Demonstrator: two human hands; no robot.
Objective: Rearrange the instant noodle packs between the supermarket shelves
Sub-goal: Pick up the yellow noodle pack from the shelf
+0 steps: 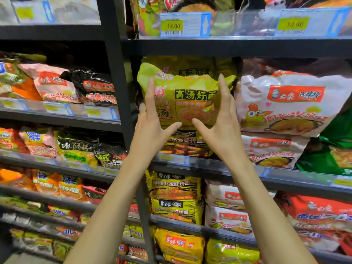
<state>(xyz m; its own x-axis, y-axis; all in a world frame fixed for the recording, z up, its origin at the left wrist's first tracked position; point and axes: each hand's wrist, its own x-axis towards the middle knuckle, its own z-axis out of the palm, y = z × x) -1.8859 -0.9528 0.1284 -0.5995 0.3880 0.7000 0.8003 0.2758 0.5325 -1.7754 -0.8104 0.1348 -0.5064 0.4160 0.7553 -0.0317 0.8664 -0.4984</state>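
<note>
I have the yellow noodle pack (192, 96) framed between both grips, on the upper shelf of the right-hand bay. It sits on top of a darker yellow-and-black pack (187, 145) that lies on the shelf (209, 169), with its printed face towards me.

The left grip (150, 128) is spread open, its fingers (150, 92) straight and laid up the pack's left front. Its thumb is swung out towards 3 o'clock along the bottom edge. The right grip (219, 128) mirrors it on the pack's right side, fingers straight and thumb reaching towards 9 o'clock. Neither one curls round the pack. They cradle and press it rather than clamp it. The two thumb tips are close together but apart.

The relation that matters is that the pack lies at 12 o'clock from both grips, centred between them. Neither hand is clearly nearer. Its long axis seems to run from 9 to 3 o'clock, across my reach, so I judge a two-handed move is the fitting one.

At 9 o'clock the black upright post (116, 73) stands just beside the pack. At 3 o'clock a white pack with a rooster (285, 105) touches or nearly touches it. I cannot tell which. Whether the pack is meant to go in or come out, the slot is snug, and dragging sideways could snag that neighbour.
</note>
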